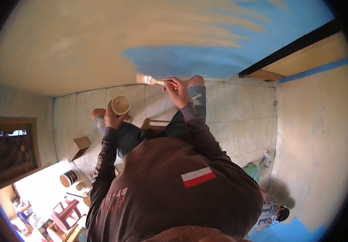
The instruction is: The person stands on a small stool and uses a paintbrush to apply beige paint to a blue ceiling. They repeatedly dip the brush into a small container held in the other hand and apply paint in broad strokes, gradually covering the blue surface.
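My right hand (176,92) is closed round the orange handle of a paintbrush (151,79). Its wide bristles, coated in pale beige paint, point left and lie at the bottom of the wall (81,48), close to the floor line. Beige paint covers the wall's left part; blue shows on the right, with streaky beige strokes across it higher up. In my left hand (112,117) is a small round tub (121,105) of beige paint, held by its side above the tiles. Part of that hand's grip is hidden behind the tub.
A low wooden stool (155,124) shows between my legs. To the left stand a wooden box (78,147), a paint bucket (68,178) and a maroon plastic chair (66,213). Another person (270,209) is at the right wall, behind me. A dark beam (290,48) slants at upper right.
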{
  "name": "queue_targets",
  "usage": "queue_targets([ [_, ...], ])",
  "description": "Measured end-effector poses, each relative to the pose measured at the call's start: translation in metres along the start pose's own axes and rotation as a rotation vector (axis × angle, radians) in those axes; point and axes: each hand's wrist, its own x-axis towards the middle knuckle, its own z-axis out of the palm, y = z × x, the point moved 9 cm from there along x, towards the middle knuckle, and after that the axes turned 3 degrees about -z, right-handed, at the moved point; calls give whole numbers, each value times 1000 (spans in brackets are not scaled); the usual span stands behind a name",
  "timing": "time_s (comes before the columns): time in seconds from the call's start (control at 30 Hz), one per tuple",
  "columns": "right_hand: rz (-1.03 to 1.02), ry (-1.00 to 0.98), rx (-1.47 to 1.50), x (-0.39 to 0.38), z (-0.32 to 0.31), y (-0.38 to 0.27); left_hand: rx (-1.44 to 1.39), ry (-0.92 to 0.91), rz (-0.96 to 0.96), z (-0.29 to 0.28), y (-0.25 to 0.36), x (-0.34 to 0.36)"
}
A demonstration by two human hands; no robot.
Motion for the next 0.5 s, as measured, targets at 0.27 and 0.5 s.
queue_targets([
  [0.27, 321, 11, 109, -1, -15, -20, -76, -59, 78, 20, 58, 2],
  [0.5, 132, -76, -51, -3, 5, -37, -145, -105, 121, 34, 66, -6],
])
